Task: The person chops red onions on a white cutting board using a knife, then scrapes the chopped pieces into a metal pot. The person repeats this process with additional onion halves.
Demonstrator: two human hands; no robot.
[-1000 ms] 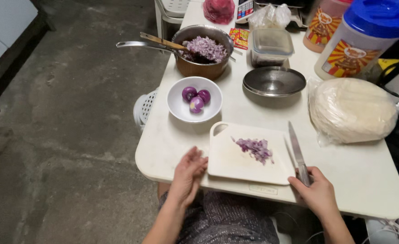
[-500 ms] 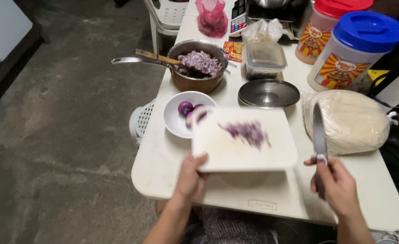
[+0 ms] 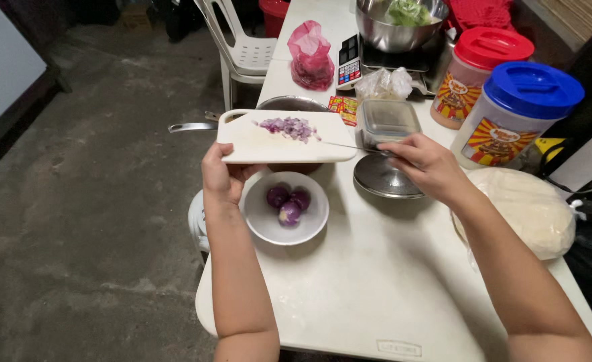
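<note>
Board lifted over the pan, knife at the onion.

Left hand (image 3: 221,175) grips the board (image 3: 279,137) by its near edge; right hand (image 3: 424,161) is closed on a knife (image 3: 344,144) lying across the board beside the chopped onion (image 3: 289,127). Below, a bowl (image 3: 286,208) stands on the desk (image 3: 376,281).

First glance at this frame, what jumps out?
The white cutting board held up over the table by the left hand, with a small heap of chopped purple onion on top. The right hand lays a knife flat across the board's right end. Just below the board sits a white bowl of peeled whole onions; two big jars with red and blue lids stand far right.
</note>
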